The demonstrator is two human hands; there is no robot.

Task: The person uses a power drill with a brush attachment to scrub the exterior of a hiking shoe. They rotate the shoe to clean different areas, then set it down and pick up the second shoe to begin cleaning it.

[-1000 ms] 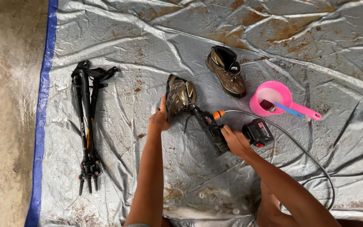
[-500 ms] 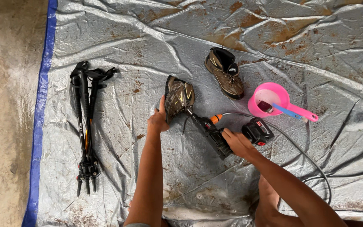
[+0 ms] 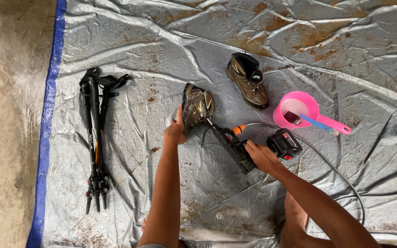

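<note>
The right hand (image 3: 260, 156) is closed around a black cordless spray gun (image 3: 235, 148), whose long axis slants up-left, nozzle toward a muddy boot (image 3: 197, 108). The left hand (image 3: 175, 131), fingers curled, grips that boot's edge, holding it tilted on the grey tarp (image 3: 161, 55). Beyond, a second boot (image 3: 249, 80); right of it, a pink scoop (image 3: 302, 112). Far left lie folded trekking poles (image 3: 96, 138).
</note>
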